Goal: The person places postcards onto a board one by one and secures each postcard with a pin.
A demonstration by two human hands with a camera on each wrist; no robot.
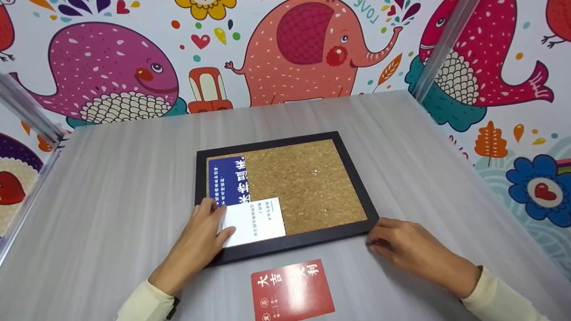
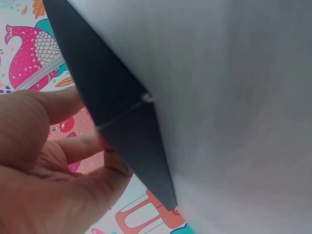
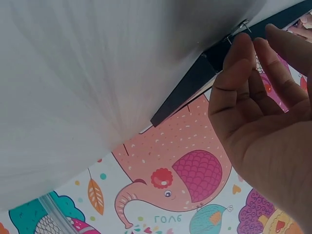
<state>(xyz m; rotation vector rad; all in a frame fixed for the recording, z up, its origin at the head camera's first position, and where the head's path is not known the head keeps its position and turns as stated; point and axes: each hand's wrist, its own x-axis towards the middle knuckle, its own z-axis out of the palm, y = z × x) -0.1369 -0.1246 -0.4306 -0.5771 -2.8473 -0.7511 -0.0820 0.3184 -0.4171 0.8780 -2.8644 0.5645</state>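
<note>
A black-framed cork board (image 1: 308, 178) lies flat near the middle of the grey counter (image 1: 111, 187), its long sides running roughly parallel to the counter's near edge. On the cork, in the board's left part, lies a blue card (image 1: 228, 179) with white lettering, and a white card (image 1: 256, 220) overlaps its lower end, reaching down to the frame's near rail.

The left hand (image 1: 200, 240) rests on the board's near left corner. Its fingers (image 1: 212, 214) lie fairly straight and close together over the frame's left rail and the white card's left edge, and the thumb presses flat on the card's lower left corner. In the left wrist view the same hand (image 2: 44, 165) shows beside the dark frame edge (image 2: 117, 117), fingers loosely bent against it.

The right hand (image 1: 410, 249) sits at the board's near right corner, on the counter. Its fingers (image 1: 379, 232) are bent and held close together, their tips touching the outer edge of the frame at that corner; whether they grip it or only press on it cannot be told. The right wrist view shows that hand (image 3: 263, 112) with fingertips meeting the black frame corner (image 3: 195, 87).

A red card (image 1: 292, 290) with white characters lies on the counter just in front of the board, near the counter's near edge, between the two forearms and touched by neither hand
</note>
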